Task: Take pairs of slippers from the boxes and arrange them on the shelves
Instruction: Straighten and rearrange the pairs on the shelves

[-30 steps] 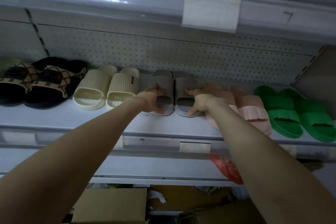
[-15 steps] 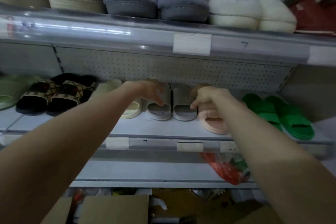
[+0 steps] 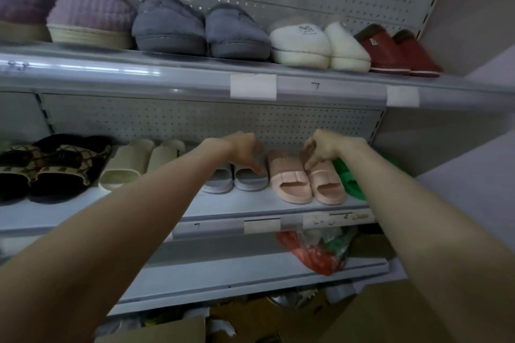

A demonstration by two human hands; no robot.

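Note:
On the middle shelf [image 3: 133, 210] stands a grey pair of slippers [image 3: 246, 178] with a pink pair [image 3: 289, 179] just to its right. My left hand [image 3: 242, 149] arches over the grey pair, and its curled fingers hold the strap of the right grey slipper. Over the right pink slipper [image 3: 327, 184] my right hand [image 3: 322, 146] reaches down, its fingertips pinching that slipper's back part. Both forearms stretch in from the bottom corners and hide part of the shelf.
Cream slippers [image 3: 125, 167] and black patterned sandals [image 3: 55, 167] stand left of the grey pair; green slippers [image 3: 349, 179] stand right of the pink. The upper shelf [image 3: 167, 75] holds purple, blue-grey, white and red plush slippers. Below are a red plastic bag [image 3: 315, 255] and a cardboard box [image 3: 156, 331].
My right hand left the grey pair and moved right onto the pink slipper. My left hand stayed on the grey pair. My view tilted up, showing the upper shelf.

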